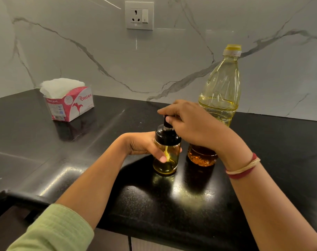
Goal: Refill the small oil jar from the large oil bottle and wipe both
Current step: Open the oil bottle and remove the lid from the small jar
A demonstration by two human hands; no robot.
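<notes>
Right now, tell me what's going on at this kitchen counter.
A person's left hand grips a small glass oil jar with a black lid on the black speckled counter, while the right hand grips the lid's black knob. The jar holds little yellow oil. A second glass jar of amber liquid stands beside it. The large clear plastic oil bottle stands capped behind. A pink-and-white tissue box sits back left, untouched.

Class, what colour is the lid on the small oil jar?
Black; the lid of the small oil jar shows best in the head view.
</notes>
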